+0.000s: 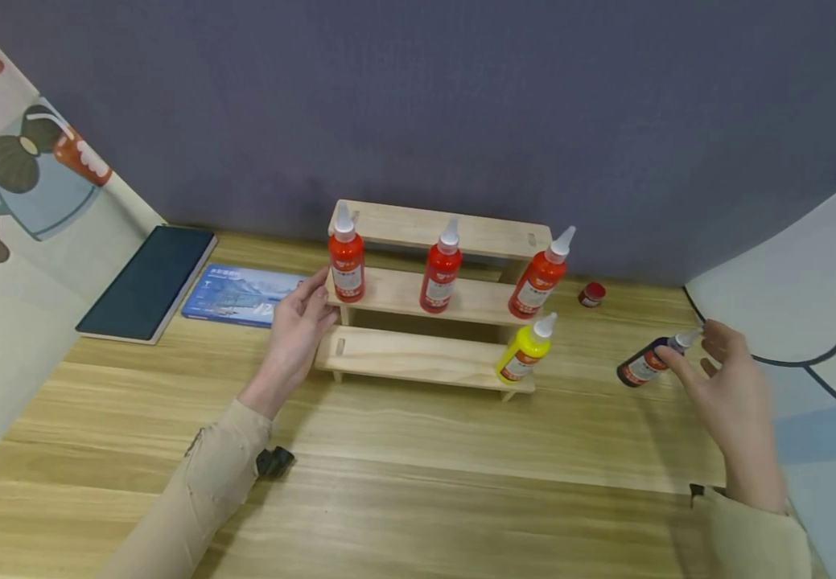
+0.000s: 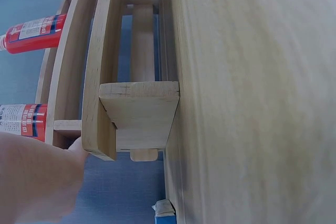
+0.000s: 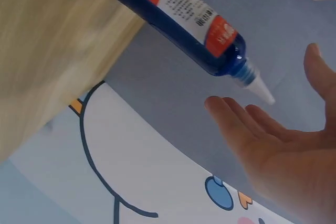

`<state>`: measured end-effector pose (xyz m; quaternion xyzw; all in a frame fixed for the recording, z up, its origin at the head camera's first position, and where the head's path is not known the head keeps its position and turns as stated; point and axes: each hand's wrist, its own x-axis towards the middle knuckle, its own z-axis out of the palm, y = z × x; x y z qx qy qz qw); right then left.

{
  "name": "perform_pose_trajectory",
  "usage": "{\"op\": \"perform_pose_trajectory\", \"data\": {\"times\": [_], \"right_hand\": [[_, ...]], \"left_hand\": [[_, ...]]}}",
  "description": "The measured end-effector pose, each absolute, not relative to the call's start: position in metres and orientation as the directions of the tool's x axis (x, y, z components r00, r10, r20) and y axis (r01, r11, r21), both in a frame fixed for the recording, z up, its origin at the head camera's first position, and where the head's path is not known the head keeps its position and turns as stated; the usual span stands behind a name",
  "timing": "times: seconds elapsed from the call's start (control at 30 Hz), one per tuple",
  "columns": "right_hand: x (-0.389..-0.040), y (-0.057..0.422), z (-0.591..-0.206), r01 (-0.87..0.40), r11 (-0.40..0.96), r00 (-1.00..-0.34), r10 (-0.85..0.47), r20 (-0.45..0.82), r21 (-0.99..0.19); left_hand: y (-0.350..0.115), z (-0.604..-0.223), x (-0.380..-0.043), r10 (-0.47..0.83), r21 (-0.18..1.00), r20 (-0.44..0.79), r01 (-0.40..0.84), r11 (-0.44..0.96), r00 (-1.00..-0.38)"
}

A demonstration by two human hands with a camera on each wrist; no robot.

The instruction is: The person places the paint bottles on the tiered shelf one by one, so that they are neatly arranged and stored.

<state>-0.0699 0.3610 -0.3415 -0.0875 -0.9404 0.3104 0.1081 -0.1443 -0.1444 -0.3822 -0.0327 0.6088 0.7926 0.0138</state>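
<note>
In the head view, my left hand grips the left end of the middle shelf of a three-step wooden rack. The left wrist view has the thumb side at the shelf's end, other fingers hidden. Three red paint bottles with white nozzles stand on that middle shelf. A yellow paint bottle is at the right end of the lowest shelf. Off to the right, my right hand surrounds the nozzle of a dark blue paint bottle; in the right wrist view its spread fingers are apart from the bottle.
A small red-lidded jar stands between the rack and the blue bottle. On the left lie a dark green book and a blue box. A dark grey panel rises behind, with cartoon-printed panels at the sides.
</note>
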Motion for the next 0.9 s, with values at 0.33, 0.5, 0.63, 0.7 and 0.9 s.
{"op": "perform_pose_trajectory", "data": {"times": [0.33,0.5,0.63,0.7,0.9], "right_hand": [[-0.077,0.371,-0.354,0.085,0.804,-0.98,0.175,0.099,-0.588],[-0.08,0.373,-0.359,0.054,0.821,-0.981,0.15,0.124,-0.569],[-0.08,0.372,-0.362,0.053,0.823,-0.982,0.146,0.12,-0.566],[-0.08,0.373,-0.362,0.055,0.825,-0.982,0.145,0.118,-0.562],[-0.081,0.373,-0.364,0.051,0.846,-0.98,0.144,0.136,-0.53]], "left_hand": [[-0.144,-0.38,-0.144,-0.016,0.964,-0.08,-0.073,-0.257,-0.997],[-0.144,-0.38,-0.144,-0.015,0.964,-0.081,-0.075,-0.256,-0.997],[-0.144,-0.38,-0.144,-0.015,0.964,-0.083,-0.077,-0.256,-0.996],[-0.144,-0.38,-0.144,-0.014,0.964,-0.083,-0.077,-0.256,-0.996],[-0.144,-0.38,-0.144,-0.013,0.964,-0.082,-0.076,-0.254,-0.997]]}}
